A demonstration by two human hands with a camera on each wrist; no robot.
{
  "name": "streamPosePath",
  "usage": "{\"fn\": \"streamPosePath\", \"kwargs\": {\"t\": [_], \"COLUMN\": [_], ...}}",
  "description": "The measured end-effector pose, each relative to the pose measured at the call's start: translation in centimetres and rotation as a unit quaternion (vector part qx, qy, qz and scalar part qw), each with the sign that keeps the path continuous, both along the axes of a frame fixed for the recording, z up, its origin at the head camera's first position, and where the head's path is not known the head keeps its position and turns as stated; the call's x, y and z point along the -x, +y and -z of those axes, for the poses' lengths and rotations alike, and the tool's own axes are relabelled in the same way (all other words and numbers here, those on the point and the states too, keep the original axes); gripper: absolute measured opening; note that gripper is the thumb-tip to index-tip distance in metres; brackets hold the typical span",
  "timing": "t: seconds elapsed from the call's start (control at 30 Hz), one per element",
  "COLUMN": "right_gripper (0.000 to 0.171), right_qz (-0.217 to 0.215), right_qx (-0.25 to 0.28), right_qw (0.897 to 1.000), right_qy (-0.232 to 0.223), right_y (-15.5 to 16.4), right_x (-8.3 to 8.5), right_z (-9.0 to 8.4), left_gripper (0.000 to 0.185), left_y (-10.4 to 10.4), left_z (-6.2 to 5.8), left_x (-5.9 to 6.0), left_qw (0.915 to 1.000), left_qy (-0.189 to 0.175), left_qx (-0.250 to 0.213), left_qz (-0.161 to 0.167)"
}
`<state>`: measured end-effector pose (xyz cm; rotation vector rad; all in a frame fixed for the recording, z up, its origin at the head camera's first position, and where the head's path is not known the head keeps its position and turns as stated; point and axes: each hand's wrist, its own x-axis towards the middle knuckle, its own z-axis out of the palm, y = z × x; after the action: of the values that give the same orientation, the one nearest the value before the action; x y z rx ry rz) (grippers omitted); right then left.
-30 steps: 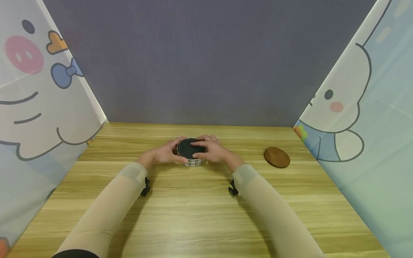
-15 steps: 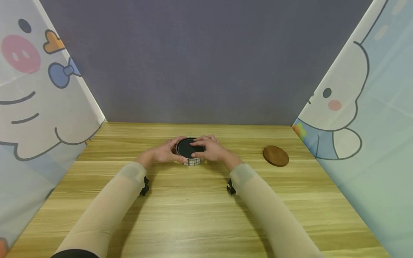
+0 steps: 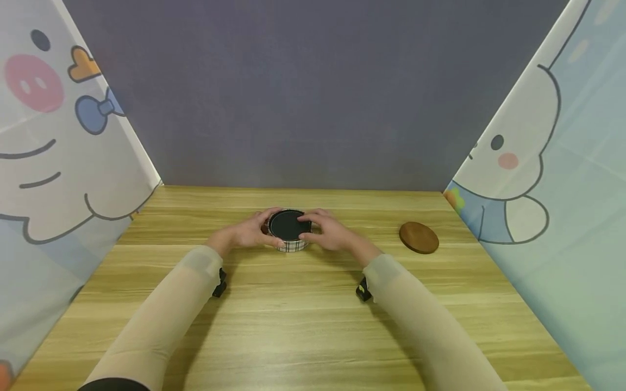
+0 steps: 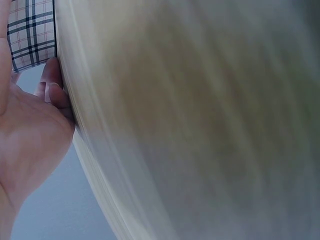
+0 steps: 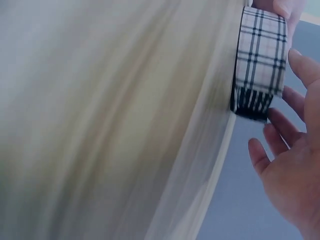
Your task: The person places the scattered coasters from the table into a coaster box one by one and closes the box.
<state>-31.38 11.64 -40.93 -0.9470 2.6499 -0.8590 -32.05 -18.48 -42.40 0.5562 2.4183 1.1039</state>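
Note:
A low round box [image 3: 288, 225] with a black top and a white-and-black plaid side sits on the wooden table, towards the back. My left hand [image 3: 251, 230] grips its left side, thumb along the front and fingers round the back. A small reddish-brown bit shows between that palm and the box. Plaid side [image 4: 31, 35] and part of the left palm appear in the left wrist view. At the box's right, my right hand [image 3: 332, 232] has loosely spread fingers, with index finger and thumb tips over the rim. The right wrist view shows its lower fingers [image 5: 259, 155] apart from the plaid side.
A round brown wooden disc [image 3: 419, 237] lies on the table [image 3: 293, 326] to the right. A dark grey panel [image 3: 313, 98] stands behind the table, with cartoon-printed sheets on the left [image 3: 63, 179] and right [image 3: 577, 217].
My right hand has drawn back to the right, uncovering more of the black top. My left hand and the box stay where they were. The view shifts slightly.

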Motion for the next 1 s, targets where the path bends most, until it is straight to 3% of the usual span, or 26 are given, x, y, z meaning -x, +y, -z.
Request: {"fn": "streamPosePath", "kwargs": {"t": [0.2,0.6,0.8,1.0], "right_gripper": [0.056,0.050,0.040,0.034], "right_qz": [0.000,0.034,0.081,0.098], "right_qx": [0.048,0.027,0.018,0.006], "right_qw": [0.999,0.998,0.996,0.993], "right_qy": [-0.023,-0.039,0.024,0.070], "right_y": [3.8,12.9,18.4,23.3], "right_x": [-1.1,-3.6,-3.4,-2.4], "right_z": [0.0,-0.3,-0.3,-0.1], "left_gripper": [0.113,0.115,0.116,0.120], "left_y": [0.1,0.2,0.2,0.2], "left_z": [0.2,0.2,0.0,0.1], "left_x": [0.1,0.0,-0.2,-0.1], "left_qw": [0.9998,0.9998,0.9999,0.9999], "left_qy": [0.009,0.017,0.014,0.007], "left_qx": [-0.018,-0.004,-0.006,-0.011], "left_qz": [0.003,-0.005,-0.006,-0.006]}}
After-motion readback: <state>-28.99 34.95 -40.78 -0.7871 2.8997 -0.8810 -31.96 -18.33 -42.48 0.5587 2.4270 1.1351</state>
